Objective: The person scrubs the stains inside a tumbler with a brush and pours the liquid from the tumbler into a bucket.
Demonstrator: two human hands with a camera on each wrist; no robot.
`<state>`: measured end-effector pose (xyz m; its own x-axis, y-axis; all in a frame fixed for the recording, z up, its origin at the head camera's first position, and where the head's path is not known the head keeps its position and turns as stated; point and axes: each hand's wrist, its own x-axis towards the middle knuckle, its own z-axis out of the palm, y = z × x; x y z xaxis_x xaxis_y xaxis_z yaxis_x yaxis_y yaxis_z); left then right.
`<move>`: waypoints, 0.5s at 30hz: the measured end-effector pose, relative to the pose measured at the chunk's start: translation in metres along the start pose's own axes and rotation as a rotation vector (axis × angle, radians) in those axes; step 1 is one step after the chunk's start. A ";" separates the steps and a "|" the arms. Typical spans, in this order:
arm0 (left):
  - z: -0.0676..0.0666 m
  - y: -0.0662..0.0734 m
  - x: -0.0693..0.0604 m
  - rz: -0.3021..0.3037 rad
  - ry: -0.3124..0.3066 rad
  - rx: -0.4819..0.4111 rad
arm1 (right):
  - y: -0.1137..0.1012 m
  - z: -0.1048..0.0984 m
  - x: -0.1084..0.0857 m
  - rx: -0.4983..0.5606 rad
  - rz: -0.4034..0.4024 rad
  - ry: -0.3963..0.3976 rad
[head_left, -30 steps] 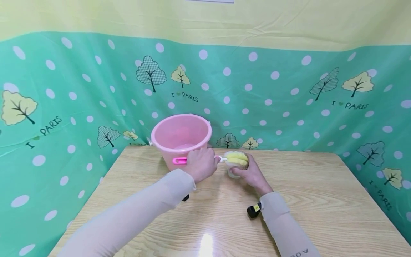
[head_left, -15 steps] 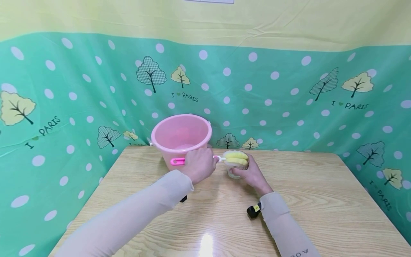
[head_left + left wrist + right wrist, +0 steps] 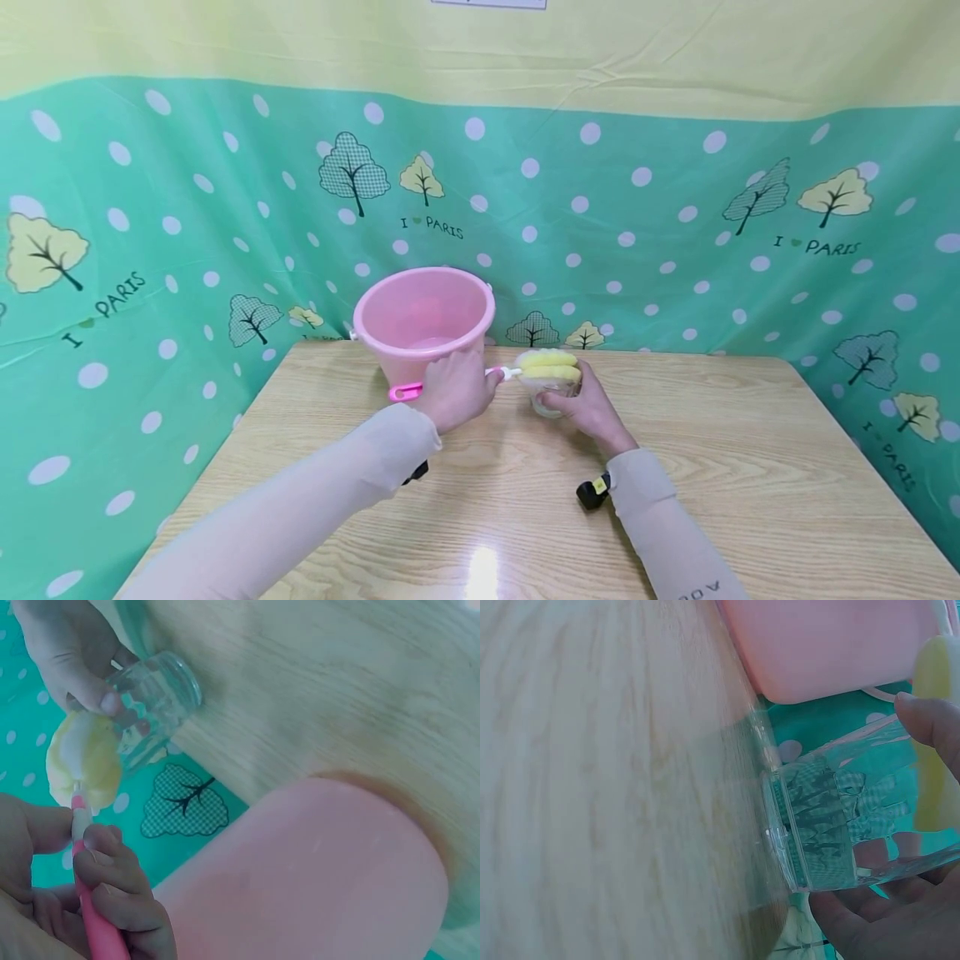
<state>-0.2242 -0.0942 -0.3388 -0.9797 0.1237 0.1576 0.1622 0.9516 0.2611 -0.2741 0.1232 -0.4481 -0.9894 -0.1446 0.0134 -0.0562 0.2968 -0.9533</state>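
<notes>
My left hand (image 3: 457,390) grips the pink handle (image 3: 406,392) of a sponge cup brush, its fingers curled round the shaft in the left wrist view. The brush's yellow and white sponge head (image 3: 549,365) lies across the mouth of a clear glass (image 3: 161,701). Whether part of the sponge dips inside the rim, I cannot tell. My right hand (image 3: 588,408) holds the glass round its side, thumb towards the front. In the right wrist view the thick base of the glass (image 3: 821,832) shows, with the right fingers (image 3: 877,907) beneath its wall.
A pink bucket (image 3: 423,312) stands at the back of the wooden table (image 3: 720,467), just behind my left hand. Behind the table hangs a green and yellow curtain (image 3: 637,225) with dots and trees. Black wrist cameras sit at both cuffs.
My left hand has shifted a little left and down with the brush, and the handle end has dropped. The sponge head has slid slightly left over the glass. My right hand stays in place.
</notes>
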 end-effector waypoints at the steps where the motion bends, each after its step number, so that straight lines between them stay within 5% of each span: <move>1: 0.000 -0.001 0.000 -0.003 -0.009 -0.011 | 0.000 0.000 0.000 0.003 -0.003 -0.002; 10: 0.003 -0.006 -0.004 -0.103 -0.101 -0.118 | -0.018 -0.002 -0.010 0.021 0.024 -0.030; 15: 0.005 -0.009 -0.008 -0.128 -0.105 -0.174 | 0.000 -0.001 -0.001 0.022 0.001 -0.015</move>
<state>-0.2182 -0.1026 -0.3475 -0.9990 0.0429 0.0152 0.0452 0.8996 0.4344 -0.2733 0.1238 -0.4480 -0.9873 -0.1589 0.0077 -0.0520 0.2762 -0.9597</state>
